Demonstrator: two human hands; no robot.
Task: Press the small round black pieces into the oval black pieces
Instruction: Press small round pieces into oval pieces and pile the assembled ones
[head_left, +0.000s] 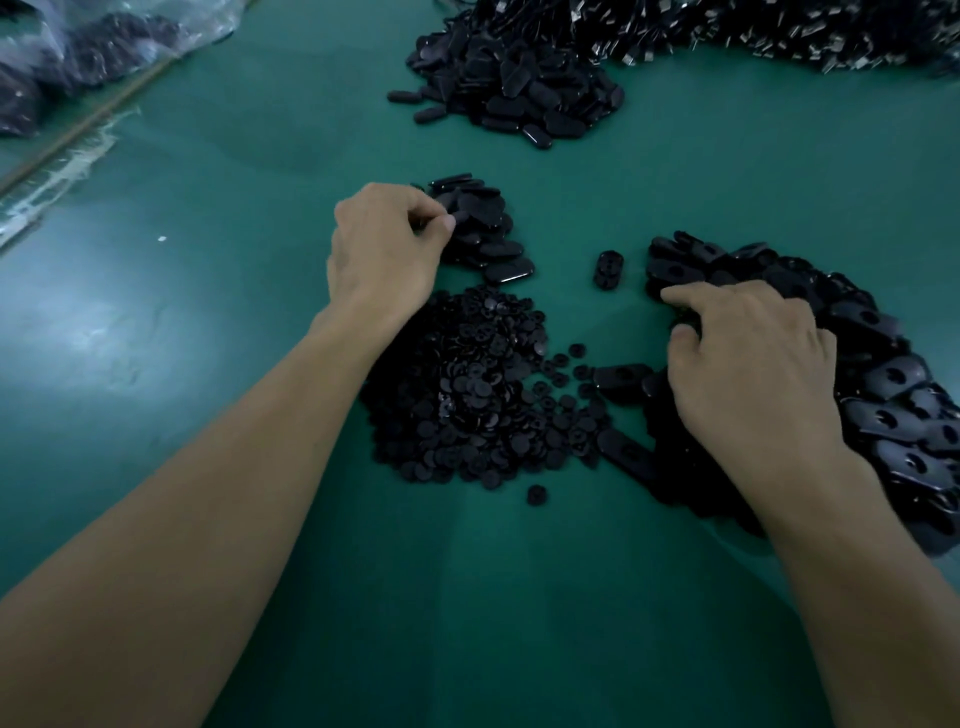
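Note:
A heap of small round black pieces lies at the centre of the green table. To its right spreads a big heap of oval black pieces with holes. My right hand rests palm down on that heap's left edge, fingers spread among the ovals. Just beyond the round pieces sits a small pile of oval black pieces. My left hand is at that pile's left side, thumb and fingers pinched together; whether they hold a piece I cannot tell. One oval piece lies alone between the piles.
A large mound of oval pieces sits at the far centre, with a long band of black parts with metal bits behind it. Clear plastic bags of dark parts lie at the far left. The green table shows glare at left.

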